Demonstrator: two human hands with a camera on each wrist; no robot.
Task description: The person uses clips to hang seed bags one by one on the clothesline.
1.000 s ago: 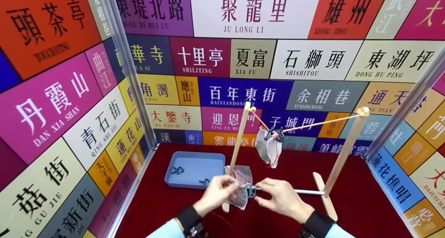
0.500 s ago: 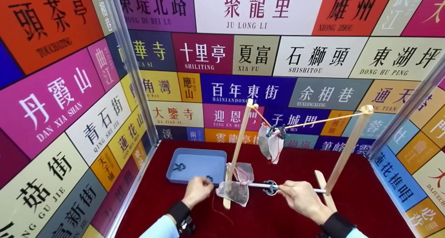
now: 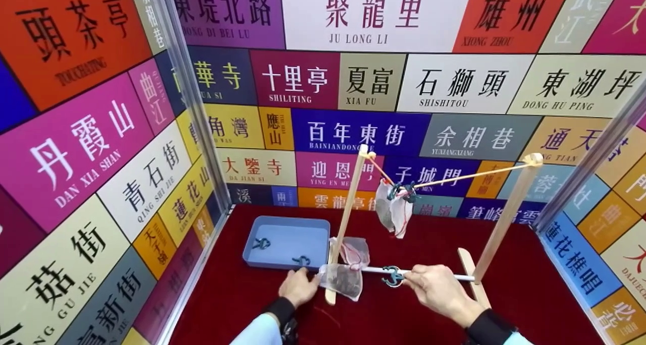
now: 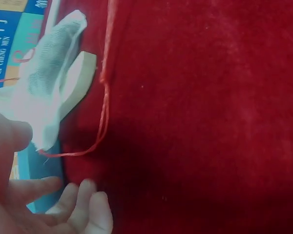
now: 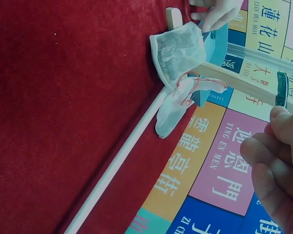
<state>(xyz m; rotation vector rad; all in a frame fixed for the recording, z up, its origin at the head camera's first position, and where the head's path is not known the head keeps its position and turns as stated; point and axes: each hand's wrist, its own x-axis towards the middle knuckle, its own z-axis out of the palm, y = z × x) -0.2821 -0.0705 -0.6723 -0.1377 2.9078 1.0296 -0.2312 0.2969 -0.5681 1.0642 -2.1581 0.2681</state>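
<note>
Left hand [image 3: 299, 287] nearer mesh bag [image 3: 347, 283], blue tray [image 3: 287, 234] holding two clips [image 3: 261, 243]

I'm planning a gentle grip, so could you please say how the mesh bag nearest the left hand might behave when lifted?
The bag will probably be floppy, since its mesh looks thin and soft. It is likely light, being partly see-through. The red string at its corner hangs loose, so it might trail or snag.

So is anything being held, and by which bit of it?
Yes: the right grip pinches a clip by its handle end. The left grip seems to hold nothing.
</note>
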